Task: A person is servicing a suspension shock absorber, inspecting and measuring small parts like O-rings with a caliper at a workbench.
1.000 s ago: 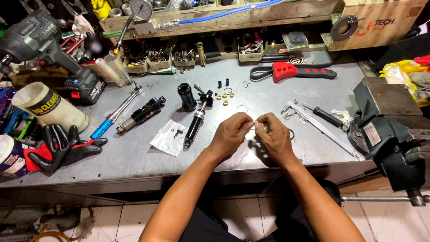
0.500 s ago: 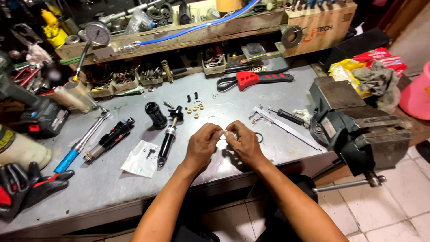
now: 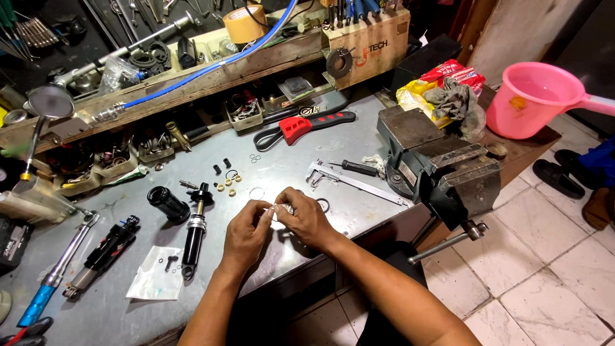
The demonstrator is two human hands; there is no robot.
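Grey metal workbench, scuffed. Just left of the left hand: black shock absorber, black cylinder, clear plastic bag. Above both hands: small brass rings & black o-rings. Right of the right hand: caliper, then bench vise at the edge. Far left: blue-handled wrench.

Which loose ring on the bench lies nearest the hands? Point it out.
The dark ring, lying beside the right hand; the pale ring sits farther up the bench.
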